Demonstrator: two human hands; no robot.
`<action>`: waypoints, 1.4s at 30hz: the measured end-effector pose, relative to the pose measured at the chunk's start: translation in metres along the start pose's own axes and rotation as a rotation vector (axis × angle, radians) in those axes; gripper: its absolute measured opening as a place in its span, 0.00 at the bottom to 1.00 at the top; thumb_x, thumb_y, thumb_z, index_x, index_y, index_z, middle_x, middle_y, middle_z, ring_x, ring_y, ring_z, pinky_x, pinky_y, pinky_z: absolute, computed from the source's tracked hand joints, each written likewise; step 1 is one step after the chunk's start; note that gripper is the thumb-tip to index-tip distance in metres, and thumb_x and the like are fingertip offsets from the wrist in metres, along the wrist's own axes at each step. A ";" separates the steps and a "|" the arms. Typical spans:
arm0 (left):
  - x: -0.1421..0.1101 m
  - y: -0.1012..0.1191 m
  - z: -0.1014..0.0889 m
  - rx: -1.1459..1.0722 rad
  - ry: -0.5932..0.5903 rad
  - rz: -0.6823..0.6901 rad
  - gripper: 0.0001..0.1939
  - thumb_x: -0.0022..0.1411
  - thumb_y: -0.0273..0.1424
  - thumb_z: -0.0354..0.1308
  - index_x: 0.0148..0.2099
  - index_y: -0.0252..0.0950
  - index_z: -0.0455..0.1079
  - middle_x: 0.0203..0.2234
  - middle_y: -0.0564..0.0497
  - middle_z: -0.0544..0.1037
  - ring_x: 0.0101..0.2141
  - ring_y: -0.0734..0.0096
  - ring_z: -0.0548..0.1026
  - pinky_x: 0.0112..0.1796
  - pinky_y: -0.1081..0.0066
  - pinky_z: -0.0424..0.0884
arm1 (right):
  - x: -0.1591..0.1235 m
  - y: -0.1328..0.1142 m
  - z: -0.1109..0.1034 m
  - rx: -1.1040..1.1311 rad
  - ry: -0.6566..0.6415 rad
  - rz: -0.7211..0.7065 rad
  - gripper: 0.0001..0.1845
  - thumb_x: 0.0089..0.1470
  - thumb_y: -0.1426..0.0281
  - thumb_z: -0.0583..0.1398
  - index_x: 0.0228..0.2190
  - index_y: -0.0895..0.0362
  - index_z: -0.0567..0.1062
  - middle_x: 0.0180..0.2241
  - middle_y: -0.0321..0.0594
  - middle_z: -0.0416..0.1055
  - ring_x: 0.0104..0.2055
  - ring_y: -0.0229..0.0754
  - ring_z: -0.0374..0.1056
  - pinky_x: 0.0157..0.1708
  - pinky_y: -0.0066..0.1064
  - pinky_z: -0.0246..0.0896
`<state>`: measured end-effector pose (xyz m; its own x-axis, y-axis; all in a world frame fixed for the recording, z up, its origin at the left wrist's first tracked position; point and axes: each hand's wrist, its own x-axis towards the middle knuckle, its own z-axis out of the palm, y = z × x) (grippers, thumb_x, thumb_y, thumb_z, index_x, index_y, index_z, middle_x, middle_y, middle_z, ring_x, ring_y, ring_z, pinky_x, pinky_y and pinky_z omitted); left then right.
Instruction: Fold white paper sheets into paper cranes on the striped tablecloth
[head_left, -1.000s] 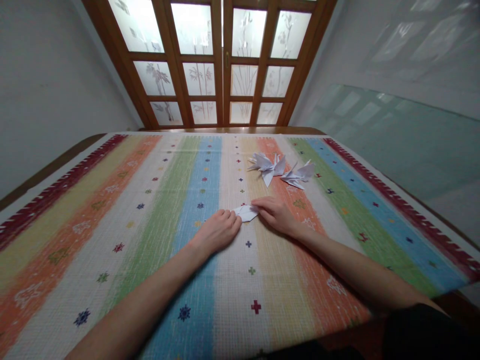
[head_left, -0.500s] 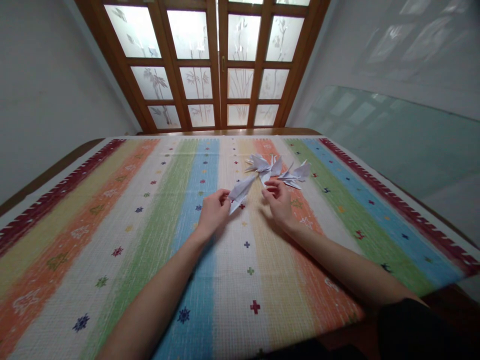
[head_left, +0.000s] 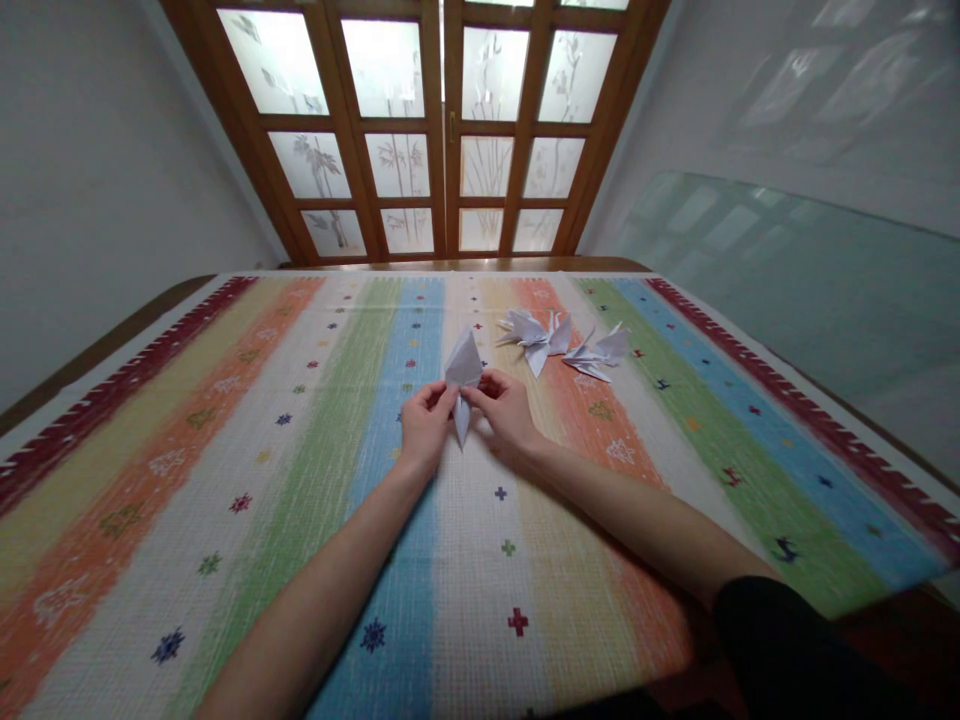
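Observation:
A white piece of folded paper [head_left: 463, 362], long and diamond-shaped, is held upright between both hands over the middle of the cloth. My left hand [head_left: 427, 420] pinches its left side near the middle. On its right side, the thumb and fingers of my right hand [head_left: 506, 408] close on the paper. A narrow point of the paper hangs down between the thumbs. Beyond my right hand lie several white folded paper cranes [head_left: 536, 338], bunched together, with another crane [head_left: 598, 352] at their right end.
A striped tablecloth [head_left: 300, 500] with small printed figures covers the table. Wooden doors [head_left: 442, 130] with frosted panes stand past the far edge. A pale glass panel [head_left: 787, 270] leans along the right wall.
My right hand has moved left from beside the cranes and taken hold of the folded paper. The paper has turned from a slant to upright, with its narrow point downward.

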<state>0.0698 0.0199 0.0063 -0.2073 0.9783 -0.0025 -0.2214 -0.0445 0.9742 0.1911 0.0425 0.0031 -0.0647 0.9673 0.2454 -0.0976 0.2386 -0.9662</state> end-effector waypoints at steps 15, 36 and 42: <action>-0.006 0.005 0.002 0.144 0.082 0.227 0.13 0.50 0.35 0.64 0.35 0.36 0.66 0.25 0.53 0.74 0.26 0.73 0.74 0.29 0.73 0.69 | -0.011 0.003 0.006 -0.024 0.125 -0.096 0.16 0.48 0.65 0.65 0.36 0.51 0.64 0.28 0.31 0.72 0.31 0.39 0.72 0.34 0.33 0.67; -0.009 0.003 0.002 0.353 0.173 0.339 0.07 0.55 0.33 0.61 0.28 0.35 0.71 0.27 0.52 0.74 0.30 0.71 0.72 0.30 0.74 0.69 | -0.016 -0.006 0.009 -0.270 0.186 -0.343 0.04 0.53 0.67 0.63 0.30 0.55 0.77 0.30 0.38 0.76 0.28 0.39 0.69 0.30 0.31 0.66; -0.012 0.004 0.002 0.409 0.196 0.407 0.07 0.56 0.34 0.61 0.32 0.35 0.77 0.37 0.45 0.77 0.38 0.66 0.75 0.31 0.72 0.71 | -0.015 0.000 0.005 -0.468 0.164 -0.634 0.08 0.57 0.72 0.60 0.35 0.53 0.80 0.39 0.43 0.78 0.38 0.42 0.73 0.36 0.34 0.71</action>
<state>0.0736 0.0083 0.0112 -0.3786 0.8419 0.3845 0.2884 -0.2875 0.9133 0.1869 0.0274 0.0002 0.0133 0.6275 0.7785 0.3621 0.7227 -0.5887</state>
